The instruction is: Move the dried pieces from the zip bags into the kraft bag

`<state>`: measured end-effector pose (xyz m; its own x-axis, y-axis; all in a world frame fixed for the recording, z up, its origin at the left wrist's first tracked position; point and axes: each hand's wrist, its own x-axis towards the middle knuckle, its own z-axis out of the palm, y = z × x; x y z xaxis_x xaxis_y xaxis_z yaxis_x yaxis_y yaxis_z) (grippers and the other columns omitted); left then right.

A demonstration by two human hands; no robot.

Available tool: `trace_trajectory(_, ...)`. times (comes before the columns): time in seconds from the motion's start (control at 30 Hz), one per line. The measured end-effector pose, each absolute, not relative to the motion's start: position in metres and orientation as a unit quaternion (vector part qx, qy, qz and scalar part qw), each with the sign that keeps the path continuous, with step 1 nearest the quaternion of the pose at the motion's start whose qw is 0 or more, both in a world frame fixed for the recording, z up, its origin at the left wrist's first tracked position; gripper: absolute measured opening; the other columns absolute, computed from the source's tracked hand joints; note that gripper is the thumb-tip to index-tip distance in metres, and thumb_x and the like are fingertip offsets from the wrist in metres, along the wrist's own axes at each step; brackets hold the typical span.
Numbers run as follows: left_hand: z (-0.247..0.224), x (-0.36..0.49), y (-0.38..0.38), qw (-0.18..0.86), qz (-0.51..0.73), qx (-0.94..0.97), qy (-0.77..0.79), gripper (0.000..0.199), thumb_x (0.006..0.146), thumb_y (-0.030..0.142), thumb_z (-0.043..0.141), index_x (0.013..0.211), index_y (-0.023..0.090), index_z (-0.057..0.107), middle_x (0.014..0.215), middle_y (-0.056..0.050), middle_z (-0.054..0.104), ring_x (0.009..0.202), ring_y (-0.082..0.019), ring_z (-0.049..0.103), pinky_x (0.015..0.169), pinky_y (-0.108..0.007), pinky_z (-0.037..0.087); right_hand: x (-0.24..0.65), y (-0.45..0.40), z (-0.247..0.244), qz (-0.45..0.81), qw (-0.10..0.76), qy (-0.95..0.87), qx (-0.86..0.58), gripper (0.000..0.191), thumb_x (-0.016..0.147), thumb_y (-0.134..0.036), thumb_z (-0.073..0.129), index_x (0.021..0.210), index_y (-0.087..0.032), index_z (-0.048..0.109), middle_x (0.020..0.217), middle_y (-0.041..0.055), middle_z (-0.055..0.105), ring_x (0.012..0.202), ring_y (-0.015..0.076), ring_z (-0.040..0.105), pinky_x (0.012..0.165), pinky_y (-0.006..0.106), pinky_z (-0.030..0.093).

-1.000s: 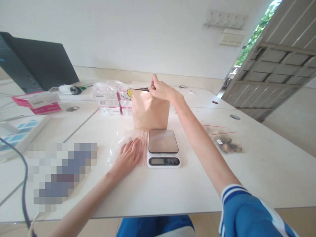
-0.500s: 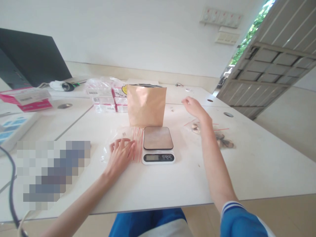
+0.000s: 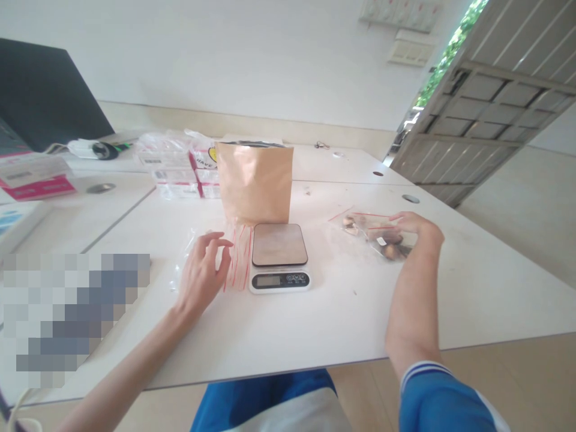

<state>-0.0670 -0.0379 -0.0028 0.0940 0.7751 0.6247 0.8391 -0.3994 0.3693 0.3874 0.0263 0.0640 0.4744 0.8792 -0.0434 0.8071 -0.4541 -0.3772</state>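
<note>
I see a wide white table (image 3: 315, 336) carrying everything. Toward its far edge stands an upright brown paper pouch (image 3: 255, 183), and just in front of it sits a small white digital scale with a grey platform (image 3: 279, 257). A stack of flat clear zip bags with red seal lines (image 3: 234, 258) lies just left of the scale, their long sides running toward the far edge. My left hand (image 3: 200, 273) hovers at their left side, fingers (image 3: 220, 241) loosely curled and partly spread, gripping nothing. Toward the right edge, my right hand (image 3: 416, 231) rests on a small clear bag of brown pieces (image 3: 375, 233), fingers curved over its right end; the bag stretches leftward from them toward the scale.
</note>
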Motion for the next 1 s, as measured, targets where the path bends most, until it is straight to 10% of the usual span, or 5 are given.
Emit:
trace_trajectory(0.27,0.066,0.009,-0.057,-0.314,-0.467,-0.755,-0.337,0.014,0.082,0.016,0.05,0.09,0.019,0.062,0.089,-0.004,0.065,0.072,-0.016,0.062,0.067,-0.027,0.051,0.369,-0.001,0.131,0.179,0.095,-0.465,-0.862,0.024,0.066,-0.005,0.065,0.049,-0.023,0.066,0.074,0.0092,0.069,0.057,0.0158,0.056,0.065,0.033,0.045)
trace_trajectory(0.5,0.136,0.07,-0.039,-0.548,-0.433,-0.693,-0.181,0.01,0.084,0.018,0.052,0.08,0.015,0.061,0.073,0.0,0.064,0.058,-0.012,0.062,0.055,-0.024,0.051,0.268,-0.03,0.178,0.138,0.317,-0.657,-0.67,0.01,0.08,-0.013,0.057,0.081,-0.022,0.061,0.078,0.0072,0.065,0.063,0.0123,0.057,0.055,0.027,0.042)
trace_trajectory(0.73,0.159,0.059,-0.014,-0.56,-0.568,-0.577,-0.174,0.029,0.09,0.027,0.042,0.065,0.014,0.051,0.057,0.003,0.057,0.052,-0.01,0.06,0.056,-0.023,0.051,0.19,-0.006,0.162,0.297,0.527,-0.709,-0.363,0.014,0.086,-0.035,0.057,0.082,-0.022,0.054,0.068,-0.002,0.056,0.059,0.0114,0.055,0.056,0.026,0.045)
trace_trajectory(1.0,0.162,0.027,-0.008,-0.502,-0.522,-0.623,-0.294,0.034,0.088,0.026,0.045,0.055,0.018,0.041,0.047,0.003,0.044,0.04,-0.006,0.041,0.039,-0.016,0.031,0.163,0.009,0.149,0.408,0.557,-0.679,-0.251,0.021,0.085,-0.04,0.06,0.084,-0.021,0.052,0.064,-0.005,0.053,0.059,0.0094,0.056,0.059,0.024,0.047)
